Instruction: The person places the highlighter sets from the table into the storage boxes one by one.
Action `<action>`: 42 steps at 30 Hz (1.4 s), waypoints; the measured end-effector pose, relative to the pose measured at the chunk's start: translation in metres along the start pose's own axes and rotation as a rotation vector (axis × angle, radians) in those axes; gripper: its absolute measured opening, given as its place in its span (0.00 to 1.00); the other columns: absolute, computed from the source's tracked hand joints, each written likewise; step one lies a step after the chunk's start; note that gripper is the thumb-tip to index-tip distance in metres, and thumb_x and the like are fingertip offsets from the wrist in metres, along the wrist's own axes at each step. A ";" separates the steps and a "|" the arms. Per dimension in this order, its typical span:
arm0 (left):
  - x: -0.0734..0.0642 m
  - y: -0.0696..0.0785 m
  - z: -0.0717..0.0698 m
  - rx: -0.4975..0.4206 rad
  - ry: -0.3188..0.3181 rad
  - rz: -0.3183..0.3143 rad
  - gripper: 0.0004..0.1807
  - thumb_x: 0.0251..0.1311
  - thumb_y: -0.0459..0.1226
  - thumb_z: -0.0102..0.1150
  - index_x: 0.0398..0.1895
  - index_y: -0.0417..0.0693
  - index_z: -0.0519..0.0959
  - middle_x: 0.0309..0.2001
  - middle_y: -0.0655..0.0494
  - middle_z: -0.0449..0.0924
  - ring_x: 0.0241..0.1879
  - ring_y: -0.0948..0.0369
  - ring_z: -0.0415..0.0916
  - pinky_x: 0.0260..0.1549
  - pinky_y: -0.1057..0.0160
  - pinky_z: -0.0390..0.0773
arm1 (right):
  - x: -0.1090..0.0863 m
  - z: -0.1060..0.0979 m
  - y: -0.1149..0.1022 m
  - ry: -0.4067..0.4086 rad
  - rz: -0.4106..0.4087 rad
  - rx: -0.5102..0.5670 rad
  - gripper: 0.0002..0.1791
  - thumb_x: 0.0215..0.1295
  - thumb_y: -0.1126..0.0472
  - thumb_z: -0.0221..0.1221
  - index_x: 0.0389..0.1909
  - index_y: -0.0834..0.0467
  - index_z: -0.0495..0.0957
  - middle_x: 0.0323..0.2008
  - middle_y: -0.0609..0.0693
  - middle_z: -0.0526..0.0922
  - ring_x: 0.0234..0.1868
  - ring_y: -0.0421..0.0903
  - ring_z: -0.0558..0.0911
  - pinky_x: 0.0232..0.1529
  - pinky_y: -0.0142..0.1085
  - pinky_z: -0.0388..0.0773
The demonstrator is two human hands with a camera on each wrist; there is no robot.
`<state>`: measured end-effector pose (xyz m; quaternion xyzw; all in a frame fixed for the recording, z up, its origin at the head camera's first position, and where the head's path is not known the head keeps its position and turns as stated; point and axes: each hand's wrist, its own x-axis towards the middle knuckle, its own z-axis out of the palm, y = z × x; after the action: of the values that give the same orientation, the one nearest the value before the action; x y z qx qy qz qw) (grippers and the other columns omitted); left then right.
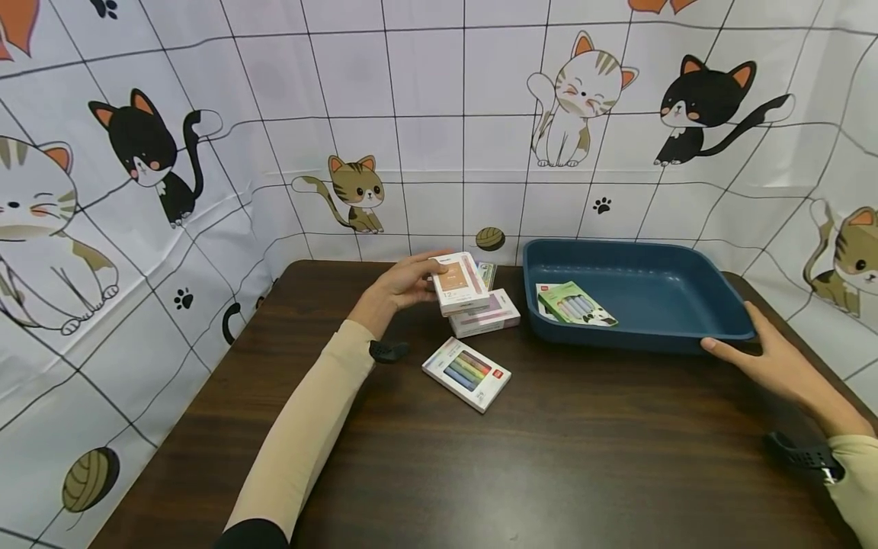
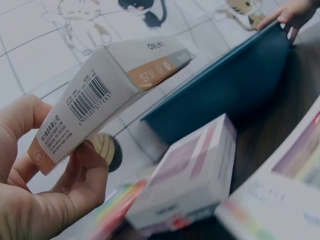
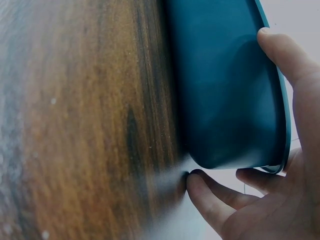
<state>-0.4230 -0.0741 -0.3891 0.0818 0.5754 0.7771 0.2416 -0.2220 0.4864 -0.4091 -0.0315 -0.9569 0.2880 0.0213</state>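
My left hand [image 1: 405, 284] pinches a small white box with an orange panel [image 1: 458, 280] between thumb and fingers. Its barcode side faces the left wrist view. Just below the held box lies a white and pink box [image 1: 490, 319], and a colourful pack [image 1: 487, 273] shows partly behind. Nearer the front lies a flat white box of coloured sticks [image 1: 468, 374]. At the right, my right hand [image 1: 778, 358] holds the near right corner of a blue tray [image 1: 638, 340], thumb on the rim and fingers around the end. Inside the tray, a green pack [image 1: 578, 305] overlaps a white one.
Dark wooden table [image 1: 549, 457] carries everything. A white sheet with a grid and cartoon cats [image 1: 425, 137] hangs along the back and both sides, close behind the tray and boxes.
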 end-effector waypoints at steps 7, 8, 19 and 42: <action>0.011 -0.003 0.027 -0.041 -0.041 -0.015 0.30 0.69 0.27 0.58 0.74 0.49 0.70 0.64 0.41 0.71 0.55 0.45 0.75 0.43 0.50 0.81 | -0.001 0.001 0.001 0.008 0.003 0.021 0.61 0.71 0.36 0.55 0.77 0.56 0.17 0.75 0.73 0.24 0.71 0.81 0.35 0.56 0.81 0.43; 0.012 -0.004 0.031 -0.051 -0.042 -0.017 0.30 0.69 0.27 0.58 0.74 0.49 0.71 0.64 0.41 0.71 0.56 0.45 0.74 0.44 0.50 0.80 | -0.001 0.001 0.001 0.007 0.004 0.023 0.61 0.71 0.36 0.55 0.77 0.56 0.17 0.75 0.73 0.24 0.71 0.81 0.35 0.56 0.81 0.43; 0.018 -0.008 0.059 -0.050 -0.079 -0.026 0.32 0.69 0.28 0.59 0.76 0.50 0.68 0.65 0.44 0.70 0.59 0.46 0.72 0.48 0.51 0.78 | -0.002 0.001 0.002 -0.003 -0.010 0.030 0.61 0.72 0.37 0.55 0.77 0.56 0.18 0.75 0.74 0.25 0.71 0.81 0.36 0.57 0.80 0.42; 0.037 -0.011 0.132 -0.046 -0.021 -0.035 0.28 0.64 0.27 0.65 0.67 0.53 0.78 0.58 0.44 0.76 0.54 0.46 0.77 0.52 0.44 0.76 | -0.001 -0.001 0.003 -0.018 -0.006 0.040 0.60 0.71 0.36 0.55 0.78 0.53 0.18 0.76 0.73 0.26 0.71 0.81 0.37 0.56 0.80 0.45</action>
<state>-0.3985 0.0591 -0.3624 0.0745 0.5562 0.7848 0.2630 -0.2205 0.4893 -0.4098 -0.0255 -0.9511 0.3074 0.0141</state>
